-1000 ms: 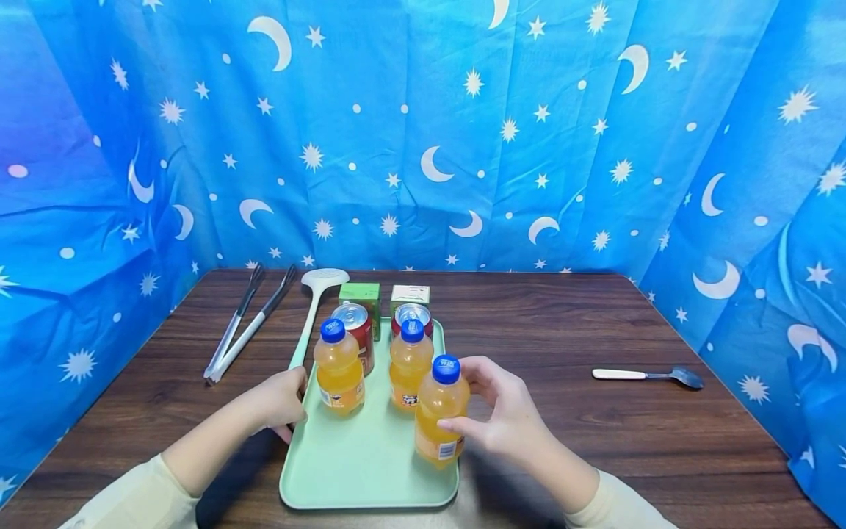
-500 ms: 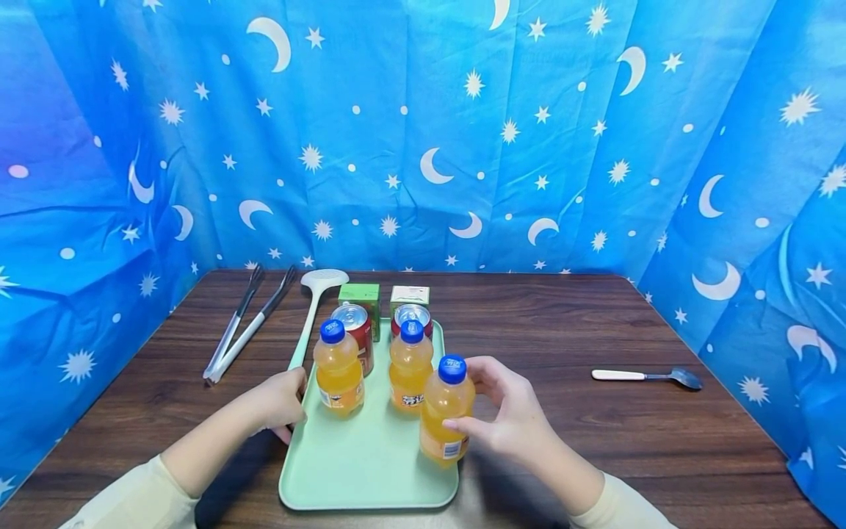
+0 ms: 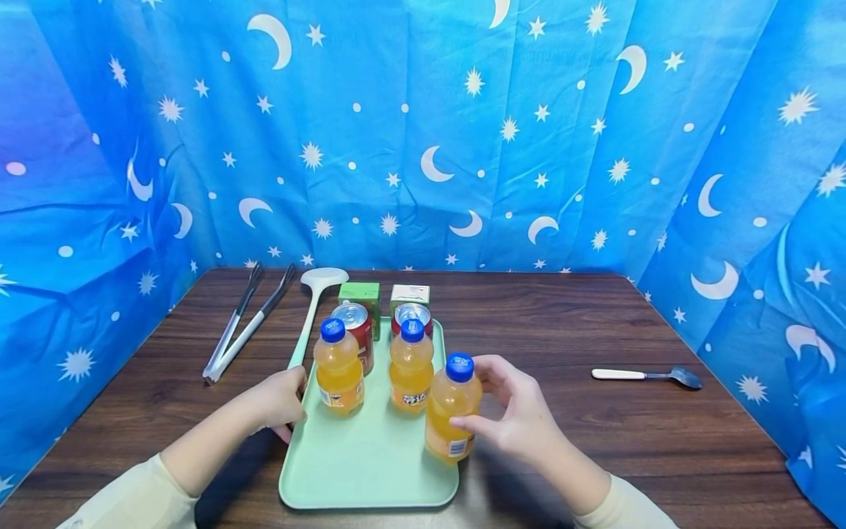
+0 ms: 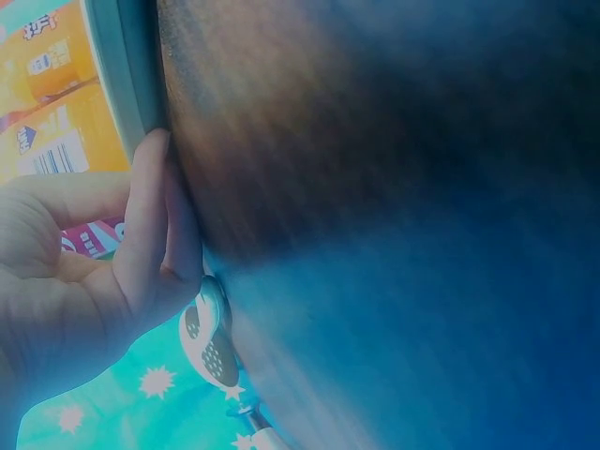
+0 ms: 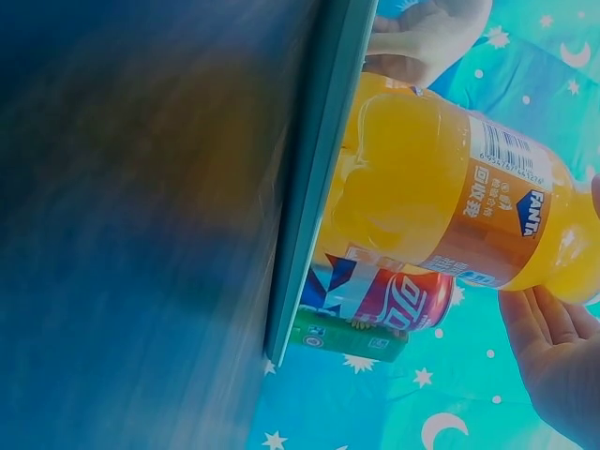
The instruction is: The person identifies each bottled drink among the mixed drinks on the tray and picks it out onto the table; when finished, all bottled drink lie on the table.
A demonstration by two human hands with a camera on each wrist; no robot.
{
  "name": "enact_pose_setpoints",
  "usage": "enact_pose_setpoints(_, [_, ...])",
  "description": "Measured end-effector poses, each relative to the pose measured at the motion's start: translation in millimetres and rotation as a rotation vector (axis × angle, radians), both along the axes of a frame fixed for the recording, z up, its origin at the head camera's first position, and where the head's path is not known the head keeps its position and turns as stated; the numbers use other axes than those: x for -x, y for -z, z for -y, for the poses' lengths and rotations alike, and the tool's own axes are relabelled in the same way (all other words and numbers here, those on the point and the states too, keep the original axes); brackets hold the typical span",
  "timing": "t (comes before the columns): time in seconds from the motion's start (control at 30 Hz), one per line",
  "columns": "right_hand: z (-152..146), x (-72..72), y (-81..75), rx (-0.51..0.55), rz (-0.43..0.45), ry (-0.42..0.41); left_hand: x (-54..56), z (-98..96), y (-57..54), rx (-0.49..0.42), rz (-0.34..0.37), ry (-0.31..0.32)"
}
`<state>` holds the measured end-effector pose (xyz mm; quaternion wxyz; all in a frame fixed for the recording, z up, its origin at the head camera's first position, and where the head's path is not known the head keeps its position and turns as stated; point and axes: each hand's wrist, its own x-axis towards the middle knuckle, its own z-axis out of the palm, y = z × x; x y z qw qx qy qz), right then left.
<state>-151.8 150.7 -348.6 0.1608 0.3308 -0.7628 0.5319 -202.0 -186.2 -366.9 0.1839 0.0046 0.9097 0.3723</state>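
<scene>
My right hand (image 3: 518, 415) holds an orange soda bottle (image 3: 452, 422) with a blue cap between thumb and fingers. The bottle is upright at the right edge of the light green tray (image 3: 370, 477), overlapping its rim in the head view. My left hand (image 3: 280, 404) grips the tray's left rim, fingers at the edge in the left wrist view. Two more orange soda bottles stand on the tray, a left bottle (image 3: 340, 378) and a middle bottle (image 3: 410, 375). Behind them stand a left red soda can (image 3: 363, 338) and a right can (image 3: 413, 314), partly hidden.
Two small boxes, a green box (image 3: 360, 289) and a white-topped box (image 3: 410, 294), stand at the tray's far end. Left of it lie a pale skimmer (image 3: 313, 308) and metal tongs (image 3: 247, 330). A spoon (image 3: 644, 375) lies far right. A blue curtain (image 3: 423, 132) surrounds the table.
My right hand has shifted the held bottle a little to the right, toward and over the tray's right rim. The left hand and the tray have stayed in place.
</scene>
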Motion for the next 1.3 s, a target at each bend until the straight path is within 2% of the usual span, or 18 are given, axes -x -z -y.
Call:
enact_pose_setpoints(0.63, [-11,-1.1,1.7,0.003,-0.028,0.028,0.2,0.5,2.0,-0.012,-0.007,-0.003])
enact_pose_setpoints(0.93, [-13,-1.5,0.0,0.013,-0.026,0.015,0.9,0.7,2.9,-0.028,-0.014,0.009])
enact_pose_setpoints(1.3, [-16,1.4,1.3,0.060,-0.047,-0.014,-0.3,0.9,1.6,-0.029,-0.001,-0.007])
